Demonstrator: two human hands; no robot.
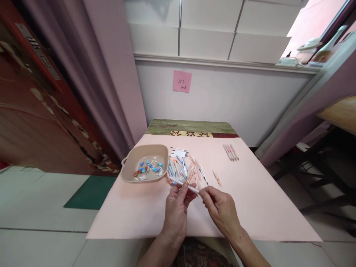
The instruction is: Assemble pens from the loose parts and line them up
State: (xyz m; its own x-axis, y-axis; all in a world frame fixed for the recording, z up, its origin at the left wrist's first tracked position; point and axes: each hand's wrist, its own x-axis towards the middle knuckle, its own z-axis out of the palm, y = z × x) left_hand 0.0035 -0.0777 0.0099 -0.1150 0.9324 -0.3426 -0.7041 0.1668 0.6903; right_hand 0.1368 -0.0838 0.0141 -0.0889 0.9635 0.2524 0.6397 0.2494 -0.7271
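Near the front middle of the table, my left hand (178, 202) is closed around a slim whitish pen (193, 189). My right hand (221, 205) pinches the pen's right end, with the fingertips of both hands close together. Just beyond them lies a pile of pastel pen barrels (174, 168) in blue, orange and pink. White pen refills (179, 151) with dark tips lie behind that pile. To the right, several assembled pens (230, 152) rest side by side, and a short pinkish pen part (217, 178) lies apart from the rest.
A beige basin (124, 174) at the left holds small blue, brown and white pieces. Pale pink paper (264, 207) covers most of the table. A pink note (182, 81) is stuck on the wall behind. Dark furniture legs (322, 178) stand to the right.
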